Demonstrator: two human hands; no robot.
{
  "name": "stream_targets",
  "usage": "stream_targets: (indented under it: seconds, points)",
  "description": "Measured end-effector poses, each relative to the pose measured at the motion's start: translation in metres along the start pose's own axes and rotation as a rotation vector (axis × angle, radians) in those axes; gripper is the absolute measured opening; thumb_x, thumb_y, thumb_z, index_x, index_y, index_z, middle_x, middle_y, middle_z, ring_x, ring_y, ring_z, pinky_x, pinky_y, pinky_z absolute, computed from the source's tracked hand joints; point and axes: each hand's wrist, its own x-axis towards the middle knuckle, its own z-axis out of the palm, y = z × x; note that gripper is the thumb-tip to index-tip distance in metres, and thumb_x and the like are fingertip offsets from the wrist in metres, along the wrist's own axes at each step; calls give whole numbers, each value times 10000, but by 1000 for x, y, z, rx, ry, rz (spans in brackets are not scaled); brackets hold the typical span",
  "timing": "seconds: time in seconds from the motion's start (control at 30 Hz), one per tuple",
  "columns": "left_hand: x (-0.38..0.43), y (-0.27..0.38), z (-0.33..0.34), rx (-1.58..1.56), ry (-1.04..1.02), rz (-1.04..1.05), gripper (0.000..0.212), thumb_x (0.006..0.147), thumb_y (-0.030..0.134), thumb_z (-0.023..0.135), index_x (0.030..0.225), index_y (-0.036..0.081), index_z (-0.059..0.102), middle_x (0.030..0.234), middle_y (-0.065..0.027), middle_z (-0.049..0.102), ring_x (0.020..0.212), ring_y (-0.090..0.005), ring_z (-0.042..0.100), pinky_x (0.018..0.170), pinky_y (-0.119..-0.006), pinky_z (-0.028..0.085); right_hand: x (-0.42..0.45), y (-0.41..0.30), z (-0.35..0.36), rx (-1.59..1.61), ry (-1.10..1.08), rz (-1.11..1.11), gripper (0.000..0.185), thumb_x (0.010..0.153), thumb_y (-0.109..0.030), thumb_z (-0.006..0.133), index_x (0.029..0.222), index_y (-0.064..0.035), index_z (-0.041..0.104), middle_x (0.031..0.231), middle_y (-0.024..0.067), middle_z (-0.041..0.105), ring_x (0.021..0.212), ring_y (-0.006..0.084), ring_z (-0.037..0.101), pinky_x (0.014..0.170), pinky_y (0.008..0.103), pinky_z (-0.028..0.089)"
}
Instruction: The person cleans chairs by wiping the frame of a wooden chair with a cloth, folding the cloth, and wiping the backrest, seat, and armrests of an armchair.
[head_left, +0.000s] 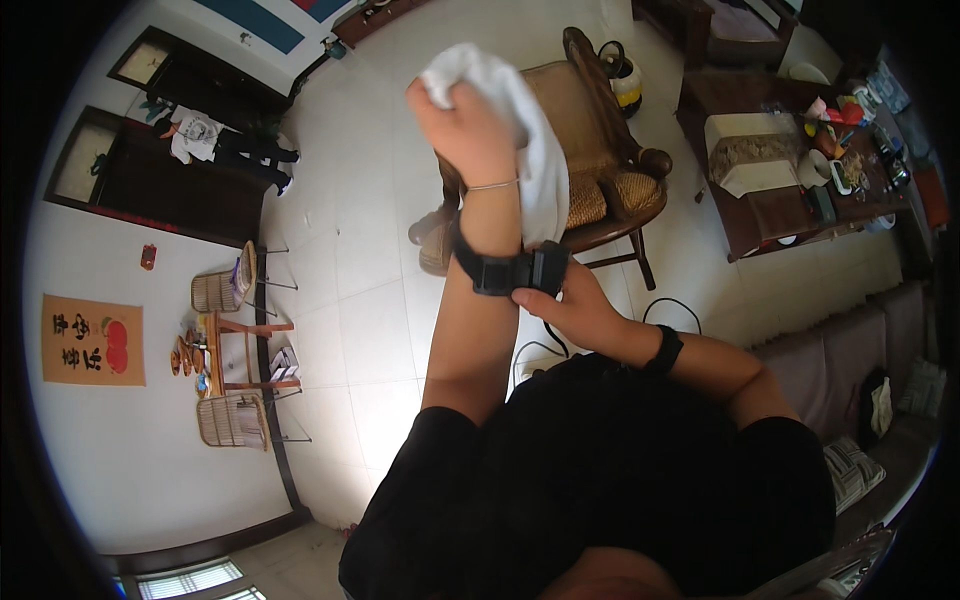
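Observation:
My left hand (469, 131) is raised in front of me and closed around a bunched white cloth (544, 176), which hangs down beside the forearm. A thin bracelet (493, 184) circles that wrist. Below it, a black strap holds a black box-shaped device (550, 268) on the left forearm. My right hand (574, 304) grips this device, its thumb on the near edge and its other fingers mostly hidden behind. Another black band (665, 349) is on my right wrist. Just beyond the cloth stands a dark wooden armchair (585, 112) with a woven seat.
A yellow-and-black vessel (626, 88) stands behind the armchair. To the right is a cluttered wooden table (772, 217), with a sofa (832, 322) nearer me. A dark cable (675, 301) loops across the floor. Wicker chairs (231, 421) line the left wall; a person (199, 139) stands by the doors.

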Motion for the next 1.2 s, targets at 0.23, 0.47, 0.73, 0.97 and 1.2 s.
stream_targets:
  seconds: [0.23, 0.47, 0.73, 0.97, 1.2]
  points:
    - [-8, -6, 14, -720, 46, -1079, 281, 846, 105, 425, 1105, 16, 493, 1088, -123, 570, 1010, -290, 547, 895, -445, 442, 15, -8, -37, -148, -48, -60, 268, 778, -198, 643, 934, 0, 552, 830, 93, 527, 794, 185, 523, 702, 307, 426]
    - [-21, -29, 11, -793, 27, -1279, 287, 861, 155, 420, 1091, 7, 508, 1092, -125, 574, 1021, -278, 547, 919, -404, 428, 23, 23, -74, 491, -379, 153, 445, 897, -313, 441, 1211, 2, 427, 1091, 76, 488, 1039, 157, 486, 903, 289, 386]
    - [-34, -5, 8, -1075, -179, -1495, 339, 894, 237, 415, 1102, -15, 507, 1088, -148, 580, 1021, -291, 552, 938, -397, 411, 65, 3, -65, 662, -446, 372, 233, 846, -174, 558, 1010, -8, 559, 951, 18, 584, 816, 106, 558, 739, 257, 463]
    - [-43, 52, 19, -930, -185, -1332, 245, 863, 132, 387, 1006, 14, 546, 1069, -106, 587, 997, -252, 552, 891, -376, 443, 69, -57, -72, -357, -487, 740, 265, 812, -168, 598, 1027, -14, 584, 903, 31, 614, 811, 128, 568, 755, 269, 459]
    - [-66, 22, 31, -1308, -217, -1539, 304, 899, 232, 362, 999, 7, 539, 995, -113, 615, 941, -269, 581, 890, -398, 449, 71, -26, -59, -135, -510, 213, 327, 828, -210, 588, 1087, -14, 551, 974, 55, 599, 854, 145, 569, 792, 280, 452]
